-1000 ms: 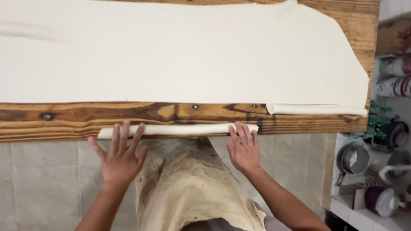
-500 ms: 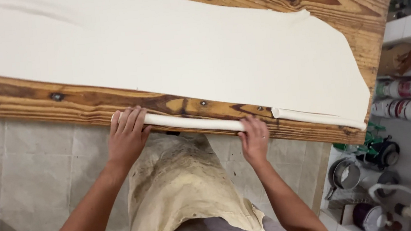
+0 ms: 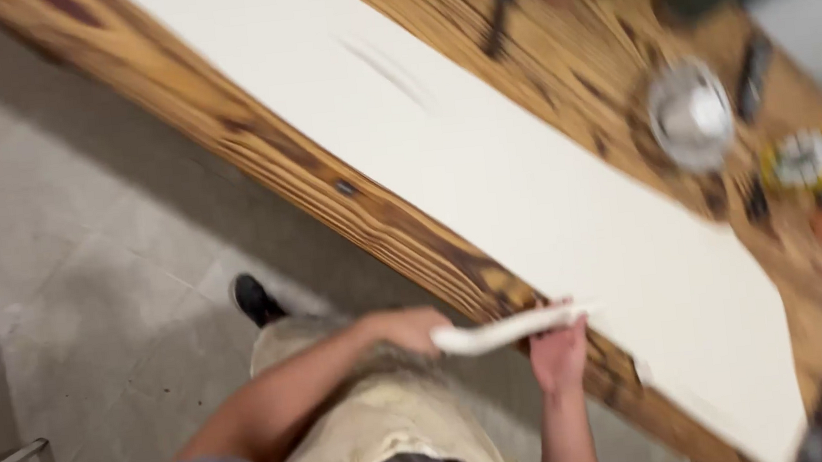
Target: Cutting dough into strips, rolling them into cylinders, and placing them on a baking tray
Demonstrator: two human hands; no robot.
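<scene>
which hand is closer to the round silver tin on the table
Right. The right hand holds the rolled cream piece at the table's near edge, below-left of the tin; the left hand grips the roll's farther end.

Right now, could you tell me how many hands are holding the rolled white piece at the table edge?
2: the left hand grips the near end of the white roll, and the right hand holds its far end, beside the wooden table.

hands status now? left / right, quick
Left hand: closed on one end of the white roll.
Right hand: gripping the other end of the white roll, by the wooden table edge.
</scene>
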